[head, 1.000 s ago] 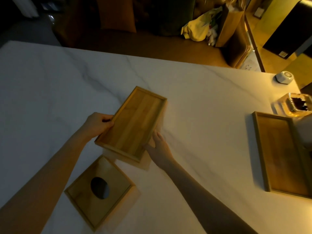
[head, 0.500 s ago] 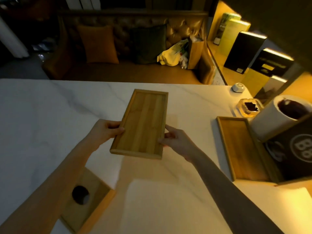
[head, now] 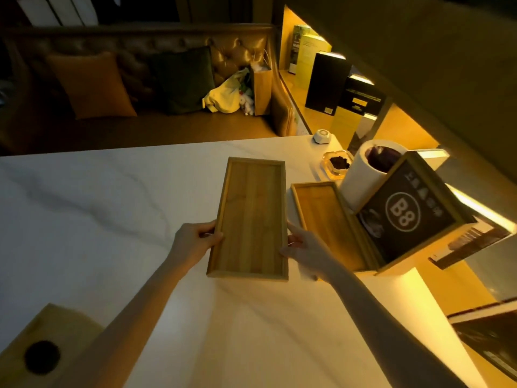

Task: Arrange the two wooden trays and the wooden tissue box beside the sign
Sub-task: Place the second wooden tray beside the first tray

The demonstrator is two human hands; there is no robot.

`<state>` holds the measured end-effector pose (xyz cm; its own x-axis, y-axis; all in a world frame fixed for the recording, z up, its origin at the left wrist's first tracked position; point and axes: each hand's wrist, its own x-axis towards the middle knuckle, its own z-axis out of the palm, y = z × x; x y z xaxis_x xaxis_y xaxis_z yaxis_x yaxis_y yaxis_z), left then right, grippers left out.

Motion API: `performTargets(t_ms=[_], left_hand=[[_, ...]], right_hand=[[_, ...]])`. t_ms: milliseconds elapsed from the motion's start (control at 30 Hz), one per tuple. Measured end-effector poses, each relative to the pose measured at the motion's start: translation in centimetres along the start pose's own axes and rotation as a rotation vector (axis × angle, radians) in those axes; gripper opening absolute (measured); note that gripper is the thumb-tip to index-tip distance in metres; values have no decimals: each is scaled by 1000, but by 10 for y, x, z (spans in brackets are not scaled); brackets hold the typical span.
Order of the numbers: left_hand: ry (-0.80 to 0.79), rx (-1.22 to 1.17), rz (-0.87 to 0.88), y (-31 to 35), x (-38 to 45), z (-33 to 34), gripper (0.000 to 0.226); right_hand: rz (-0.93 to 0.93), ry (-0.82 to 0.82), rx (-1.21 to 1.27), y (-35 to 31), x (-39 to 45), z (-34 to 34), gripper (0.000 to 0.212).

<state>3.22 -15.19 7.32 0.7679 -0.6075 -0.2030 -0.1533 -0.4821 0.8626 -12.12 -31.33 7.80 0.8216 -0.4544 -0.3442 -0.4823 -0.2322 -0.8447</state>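
Observation:
I hold a long wooden tray (head: 251, 217) above the white marble table (head: 98, 208). My left hand (head: 195, 242) grips its left long side and my right hand (head: 305, 247) grips its right long side. A second wooden tray (head: 324, 219) lies flat on the table just to the right, its right edge against the black sign marked "B8" (head: 405, 217) in a wooden frame. The wooden tissue box (head: 42, 351), with a round dark hole in its top, sits at the near left corner, partly cut off by the frame and by my left forearm.
A white cylinder (head: 366, 175) stands behind the sign. A glass ashtray (head: 337, 163) and a small white device (head: 322, 135) sit at the table's far right corner. A leather sofa with cushions (head: 92, 85) runs beyond the far edge. Lit shelves with boxes (head: 327, 79) lie to the right.
Both hands have carried the tray to the right and turned it parallel to the second tray, close beside it. My view has shifted right, so the tissue box now sits at the lower left.

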Motion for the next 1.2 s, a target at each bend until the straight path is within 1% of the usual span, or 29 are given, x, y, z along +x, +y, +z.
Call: performTargets(t_ms=[100,200,400,500,633,700,933,1100,1200], left_hand=[[0,58,-7,-15,-7,7,34],[8,94,-10,-30,-11,16,32],[27,80,-74,-39,6,39,32],[28,85,-109,-42,15,46,34],[23,79,-120,-46,22,51,35],[27,86,-117,-48,25,52,35],[25,209,-63,-49,34,56,32],[10,310,-14,-53,38,58,21],[7,328,-2,-55,41,61,18]], right_hand=[[39,-22,-71,11,1,10,56],[78,-48,-95,21,-1,15,55],[150,-58,-116,39,17,5,39],[182,-55,-137,45,24,5,36],[181,-40,-174,47,31,5,37],[179,-31,-188,48,34,6,32],[185,94,-272,60,43,15,17],[184,163,-380,61,46,23,14],[206,222,-423,62,48,27,15]])
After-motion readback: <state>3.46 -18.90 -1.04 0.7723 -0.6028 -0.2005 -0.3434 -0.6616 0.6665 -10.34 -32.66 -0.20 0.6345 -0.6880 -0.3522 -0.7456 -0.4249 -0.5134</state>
